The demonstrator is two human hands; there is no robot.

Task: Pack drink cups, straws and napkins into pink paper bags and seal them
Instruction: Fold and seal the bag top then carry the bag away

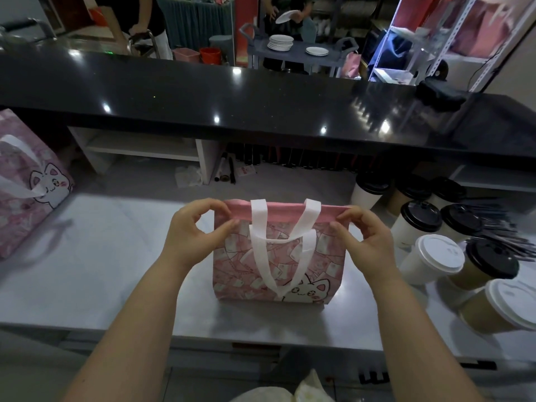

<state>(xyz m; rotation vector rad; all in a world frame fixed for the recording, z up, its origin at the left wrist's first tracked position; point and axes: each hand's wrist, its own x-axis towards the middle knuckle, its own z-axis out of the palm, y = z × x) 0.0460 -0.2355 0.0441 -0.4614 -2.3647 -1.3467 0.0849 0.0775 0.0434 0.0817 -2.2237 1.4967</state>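
A pink paper bag [278, 265] with a white cat print and white handles stands upright in the middle of the grey worktop [101, 274]. Its top edge is folded over flat and the handles hang down its front. My left hand [200, 230] pinches the folded top at the bag's left corner. My right hand [362, 236] pinches the same fold at the right corner. What is inside the bag is hidden.
Several lidded drink cups [432, 256] with black or white lids crowd the worktop at right, beside a pile of black straws [499, 230]. A second pink cat bag [32, 184] stands at the far left. A black counter [261, 103] runs across behind.
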